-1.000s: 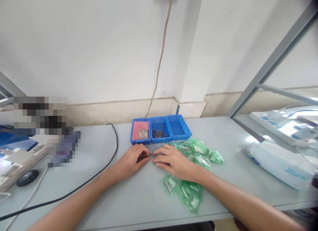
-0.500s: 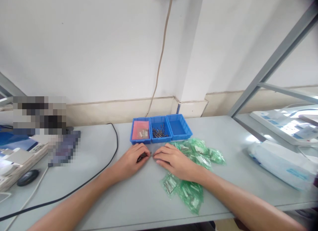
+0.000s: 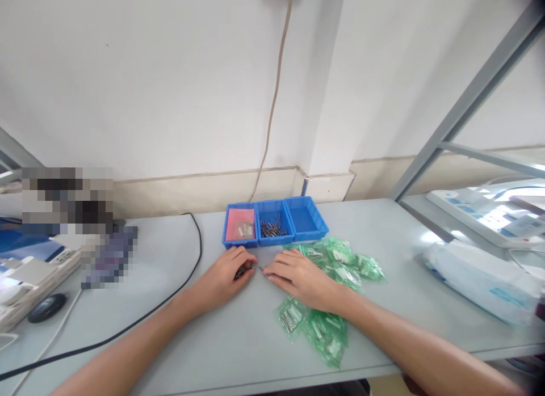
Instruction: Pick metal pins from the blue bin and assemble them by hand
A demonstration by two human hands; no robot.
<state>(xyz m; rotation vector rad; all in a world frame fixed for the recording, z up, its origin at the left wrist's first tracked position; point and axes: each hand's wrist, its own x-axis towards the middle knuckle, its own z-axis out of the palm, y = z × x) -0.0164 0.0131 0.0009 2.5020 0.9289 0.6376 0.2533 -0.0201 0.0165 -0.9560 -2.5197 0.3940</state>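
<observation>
My left hand (image 3: 232, 272) is curled round several small dark metal pins (image 3: 240, 271), in front of the blue bins. Just to its right, my right hand (image 3: 293, 276) pinches one small metal pin (image 3: 263, 270) between thumb and fingers. A narrow gap separates the two hands. Similar pins fill part of the middle blue bin (image 3: 275, 240). The left blue bin (image 3: 240, 244) holds a pink sheet (image 3: 239, 217) and a small clear bag. Nothing lies in the right blue bin (image 3: 305, 219). Green plastic bags (image 3: 326, 333) of metal parts lie around my right forearm.
A black cable (image 3: 170, 297) crosses the grey table (image 3: 204, 359) at the left, near a black mouse (image 3: 47, 307). A white and blue package (image 3: 481, 282) lies at the right. Beside the blurred area, a person's sleeve may show; I cannot tell.
My hands have moved slightly apart. The pin in my right hand now shows more plainly, tilted at the fingertips. The bins and bags have stayed in place.
</observation>
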